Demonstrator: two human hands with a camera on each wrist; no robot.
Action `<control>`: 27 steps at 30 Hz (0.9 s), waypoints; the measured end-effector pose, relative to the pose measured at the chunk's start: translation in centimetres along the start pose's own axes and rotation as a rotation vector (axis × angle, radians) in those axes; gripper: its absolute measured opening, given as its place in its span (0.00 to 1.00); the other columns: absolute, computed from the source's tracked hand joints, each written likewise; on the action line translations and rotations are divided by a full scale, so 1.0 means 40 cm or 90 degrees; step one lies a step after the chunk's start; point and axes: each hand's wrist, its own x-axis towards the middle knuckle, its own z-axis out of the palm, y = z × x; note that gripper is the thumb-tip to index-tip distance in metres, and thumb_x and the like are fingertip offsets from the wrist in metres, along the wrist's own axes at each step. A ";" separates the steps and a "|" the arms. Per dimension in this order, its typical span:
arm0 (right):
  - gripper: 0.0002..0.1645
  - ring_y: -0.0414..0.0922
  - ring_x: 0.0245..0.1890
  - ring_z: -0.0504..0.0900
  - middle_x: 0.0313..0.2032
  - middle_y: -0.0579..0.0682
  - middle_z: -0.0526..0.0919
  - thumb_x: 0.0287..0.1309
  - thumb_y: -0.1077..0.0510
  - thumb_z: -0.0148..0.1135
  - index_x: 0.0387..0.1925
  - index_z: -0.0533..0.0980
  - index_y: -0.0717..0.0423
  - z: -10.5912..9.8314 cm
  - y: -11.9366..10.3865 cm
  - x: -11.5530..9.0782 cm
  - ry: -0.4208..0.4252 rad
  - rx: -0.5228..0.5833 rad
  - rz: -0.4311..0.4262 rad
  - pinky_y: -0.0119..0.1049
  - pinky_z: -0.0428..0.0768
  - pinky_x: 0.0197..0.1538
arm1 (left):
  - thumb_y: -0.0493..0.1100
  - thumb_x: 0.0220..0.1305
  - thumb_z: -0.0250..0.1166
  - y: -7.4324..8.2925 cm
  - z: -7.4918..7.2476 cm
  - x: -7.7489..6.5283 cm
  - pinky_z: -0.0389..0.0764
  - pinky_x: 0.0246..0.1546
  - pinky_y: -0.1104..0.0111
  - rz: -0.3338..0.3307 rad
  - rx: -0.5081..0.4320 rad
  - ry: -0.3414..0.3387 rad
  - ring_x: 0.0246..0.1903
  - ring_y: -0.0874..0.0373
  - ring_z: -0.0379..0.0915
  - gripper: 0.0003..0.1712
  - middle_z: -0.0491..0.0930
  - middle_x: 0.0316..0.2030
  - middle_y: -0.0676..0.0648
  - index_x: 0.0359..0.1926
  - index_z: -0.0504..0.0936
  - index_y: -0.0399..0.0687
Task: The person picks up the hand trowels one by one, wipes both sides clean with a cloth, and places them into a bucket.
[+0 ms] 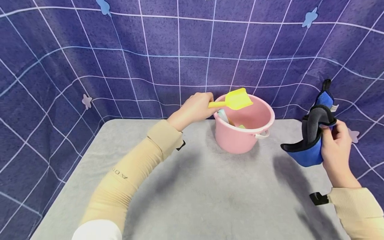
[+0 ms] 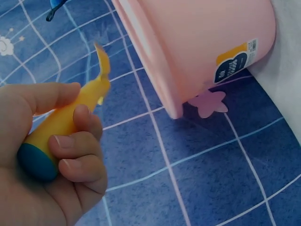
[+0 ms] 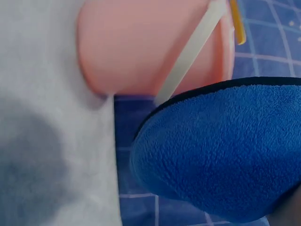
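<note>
My left hand (image 1: 196, 106) grips a yellow toy shovel (image 1: 238, 99) by its handle, the blade stretching over the mouth of a pink bucket (image 1: 237, 141). In the left wrist view, fingers curl round the thick yellow handle (image 2: 66, 122), which ends in a teal cap (image 2: 37, 163). On the right, my right hand (image 1: 337, 150) pinches a folded blue fleece piece (image 1: 307, 157) with black edging, a grey inner side and a dark loop on top. It is held above the table and fills much of the right wrist view; its exact kind I cannot tell.
The bucket stands at the back of the grey tabletop (image 1: 228, 196), its white handle (image 1: 262, 134) hanging down. Inside it lie a pale thing (image 1: 223, 115) and a few small coloured bits, partly hidden. Behind hangs a purple-blue curtain (image 1: 192, 43) with pale lines and stars.
</note>
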 end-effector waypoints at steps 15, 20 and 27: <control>0.10 0.28 0.33 0.67 0.32 0.26 0.71 0.61 0.57 0.54 0.43 0.78 0.45 0.010 0.163 0.049 -0.006 -0.293 -0.034 0.23 0.60 0.39 | 0.50 0.55 0.70 0.043 0.088 0.088 0.73 0.36 0.67 0.050 -0.008 0.010 0.32 0.57 0.72 0.13 0.78 0.30 0.49 0.32 0.81 0.44; 0.17 0.44 0.45 0.75 0.41 0.41 0.79 0.61 0.57 0.52 0.48 0.76 0.60 0.009 0.206 0.050 -0.036 -0.366 -0.031 0.35 0.65 0.49 | 0.46 0.58 0.66 0.049 0.110 0.104 0.74 0.41 0.65 0.038 0.001 0.011 0.37 0.55 0.72 0.10 0.77 0.34 0.48 0.34 0.78 0.44; 0.19 0.65 0.52 0.71 0.50 0.67 0.76 0.61 0.60 0.49 0.50 0.73 0.68 0.010 0.258 0.026 -0.122 -0.389 -0.046 0.54 0.63 0.56 | 0.47 0.60 0.65 0.029 0.149 0.111 0.74 0.39 0.65 0.020 -0.028 0.001 0.33 0.55 0.72 0.12 0.76 0.33 0.49 0.36 0.77 0.44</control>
